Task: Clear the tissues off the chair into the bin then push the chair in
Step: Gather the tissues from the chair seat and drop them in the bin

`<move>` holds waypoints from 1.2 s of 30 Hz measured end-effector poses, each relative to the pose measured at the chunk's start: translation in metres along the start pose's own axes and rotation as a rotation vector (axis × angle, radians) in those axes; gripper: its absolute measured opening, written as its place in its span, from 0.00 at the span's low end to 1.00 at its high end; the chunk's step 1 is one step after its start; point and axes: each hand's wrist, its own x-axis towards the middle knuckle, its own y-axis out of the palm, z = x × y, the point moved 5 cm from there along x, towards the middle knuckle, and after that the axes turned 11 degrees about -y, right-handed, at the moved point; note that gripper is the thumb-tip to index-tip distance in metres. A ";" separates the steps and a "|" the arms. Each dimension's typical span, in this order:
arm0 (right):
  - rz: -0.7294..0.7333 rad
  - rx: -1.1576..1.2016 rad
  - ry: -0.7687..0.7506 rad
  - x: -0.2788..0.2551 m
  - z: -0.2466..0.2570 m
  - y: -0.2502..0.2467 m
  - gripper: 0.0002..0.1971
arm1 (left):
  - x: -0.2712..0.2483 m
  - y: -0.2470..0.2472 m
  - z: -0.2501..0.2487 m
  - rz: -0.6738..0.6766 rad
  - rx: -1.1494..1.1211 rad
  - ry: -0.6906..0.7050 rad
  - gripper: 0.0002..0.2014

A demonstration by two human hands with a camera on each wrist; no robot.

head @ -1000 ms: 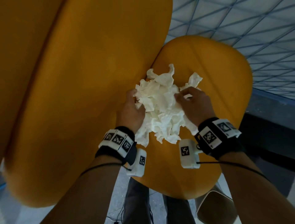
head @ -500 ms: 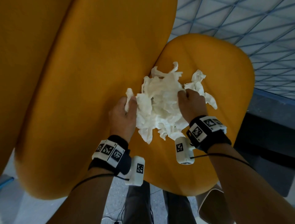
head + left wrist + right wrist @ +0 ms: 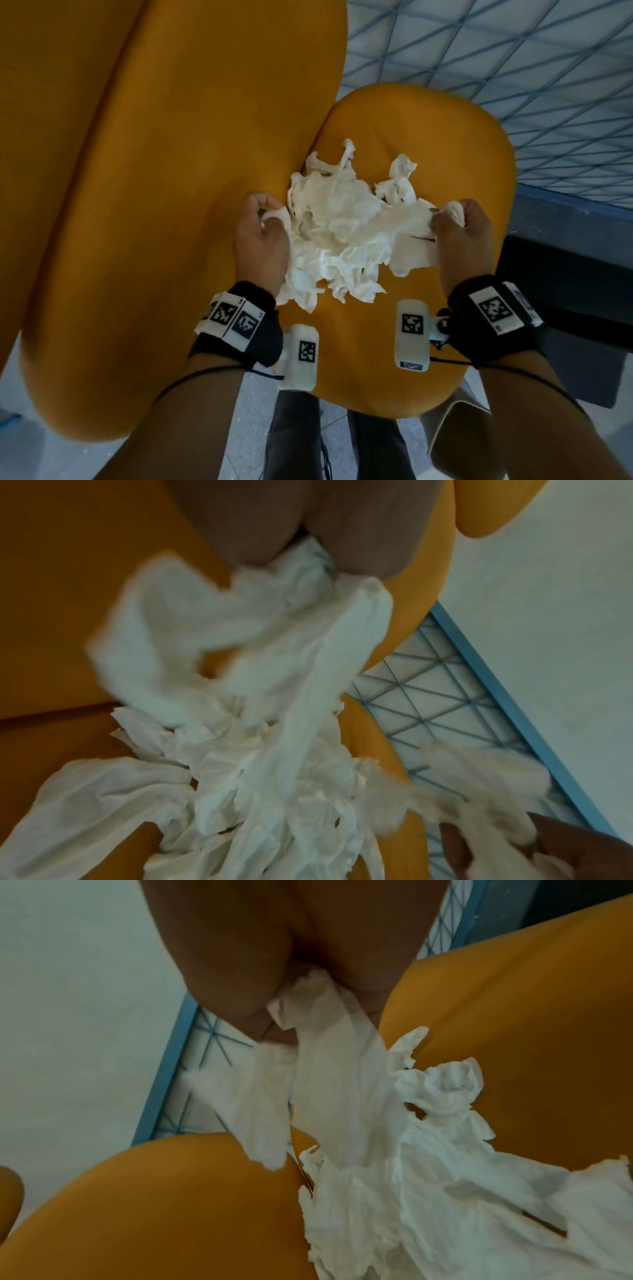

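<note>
A bundle of crumpled white tissues (image 3: pixel 339 233) hangs over the yellow chair seat (image 3: pixel 445 144), stretched between my two hands. My left hand (image 3: pixel 263 226) grips the bundle's left edge, fingers curled round tissue. My right hand (image 3: pixel 459 226) grips the right edge with a wad in its fist. The left wrist view shows tissue (image 3: pixel 274 669) pinched between my fingers. The right wrist view shows a strip of tissue (image 3: pixel 329 1047) pulled from my grip down to the heap. The chair's tall yellow backrest (image 3: pixel 171 171) fills the left. No bin is in view.
Behind the chair, a blue-lined grid panel (image 3: pixel 513 51) runs across the top right. A dark block (image 3: pixel 565 291) stands right of the seat. My legs (image 3: pixel 301 438) and the pale floor show below the seat's front edge.
My hands have moved apart and spread the tissue bundle wider. The right hand shifted right, pulling a strip of tissue with it.
</note>
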 end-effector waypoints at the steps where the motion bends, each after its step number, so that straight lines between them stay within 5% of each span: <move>1: -0.031 0.005 -0.005 -0.001 -0.004 -0.005 0.09 | -0.001 0.008 -0.001 0.033 0.026 -0.013 0.10; 4: -0.089 0.035 0.006 -0.006 -0.016 -0.015 0.13 | -0.002 0.039 -0.001 0.173 0.179 -0.054 0.08; 12: -0.038 0.067 0.201 -0.017 -0.041 -0.023 0.08 | 0.032 0.099 0.002 0.259 0.728 -0.008 0.31; 16: 0.011 -0.034 0.214 -0.009 -0.063 -0.021 0.10 | 0.046 0.103 -0.001 0.234 0.869 0.057 0.21; 21: 0.112 -0.165 0.216 0.014 -0.083 -0.007 0.05 | 0.044 0.084 -0.012 0.128 0.647 0.126 0.16; 31: 0.303 -0.495 0.257 0.063 -0.095 0.029 0.26 | 0.013 0.030 0.002 0.067 0.217 0.039 0.15; 36: 0.359 -0.672 0.222 0.071 -0.101 0.033 0.20 | 0.001 0.026 0.012 0.077 0.205 -0.030 0.15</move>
